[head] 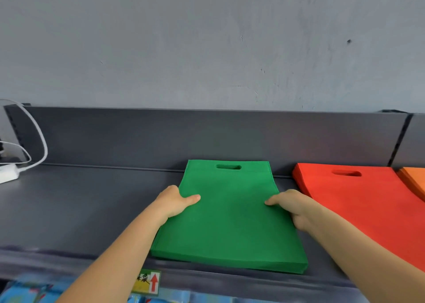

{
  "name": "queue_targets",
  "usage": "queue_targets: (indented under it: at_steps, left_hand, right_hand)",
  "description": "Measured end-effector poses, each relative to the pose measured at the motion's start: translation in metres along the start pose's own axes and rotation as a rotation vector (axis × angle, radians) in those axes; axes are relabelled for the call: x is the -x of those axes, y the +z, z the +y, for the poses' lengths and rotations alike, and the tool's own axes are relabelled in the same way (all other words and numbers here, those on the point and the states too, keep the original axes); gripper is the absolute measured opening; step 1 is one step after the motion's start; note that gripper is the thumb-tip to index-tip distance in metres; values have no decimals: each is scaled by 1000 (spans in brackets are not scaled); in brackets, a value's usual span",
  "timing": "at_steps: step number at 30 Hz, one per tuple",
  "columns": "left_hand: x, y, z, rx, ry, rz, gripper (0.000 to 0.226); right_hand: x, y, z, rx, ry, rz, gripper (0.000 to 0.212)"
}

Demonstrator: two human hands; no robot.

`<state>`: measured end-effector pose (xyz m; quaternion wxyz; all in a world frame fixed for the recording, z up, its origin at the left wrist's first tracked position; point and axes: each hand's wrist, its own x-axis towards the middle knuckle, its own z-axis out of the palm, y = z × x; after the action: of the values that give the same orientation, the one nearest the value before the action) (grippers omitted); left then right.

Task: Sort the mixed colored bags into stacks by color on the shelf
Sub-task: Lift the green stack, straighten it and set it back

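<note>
I recorded the left hand point(177, 202) and right hand point(292, 207) each pinching a side edge of the green bag point(230, 220), flat on the shelf point(80, 199) just beside the red stack point(368, 208) and orange stack point(415, 178); sorting judged partly done, remainder unseen.

Green bag point(230, 215) flat on dark shelf point(80, 199), left hand point(176, 201) and right hand point(292, 207) gripping its side edges, thumbs on top. Red stack point(368, 201) just right, orange stack point(414, 178) beyond it.
</note>
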<state>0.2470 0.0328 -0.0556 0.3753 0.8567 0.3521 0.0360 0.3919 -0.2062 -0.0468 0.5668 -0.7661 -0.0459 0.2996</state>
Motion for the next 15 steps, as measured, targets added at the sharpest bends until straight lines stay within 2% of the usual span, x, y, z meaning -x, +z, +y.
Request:
queue_targets:
  at_steps: [2, 5, 7, 9, 11, 13, 15]
  left_hand:
    - [6, -3, 9, -167, 19, 43, 71]
    - [19, -5, 22, -430, 105, 150, 82]
    - [29, -4, 31, -392, 267, 193, 77]
    - [44, 4, 40, -360, 480, 151, 67]
    - [53, 18, 40, -444, 606, 25, 59]
    - [54, 35, 31, -574, 622, -69, 56]
    - [49, 46, 20, -624, 622, -43, 54]
  right_hand:
    - [-1, 1, -1, 29, -4, 29, 33]
    - [2, 3, 1, 57, -5, 47, 25]
    - [4, 4, 0, 67, -2, 60, 22]
    - [7, 6, 0, 69, -2, 72, 20]
    - [8, 5, 0, 65, -3, 80, 19]
    - [11, 4, -1, 67, 2, 86, 18]
    - [14, 4, 0, 75, 10, 91, 18]
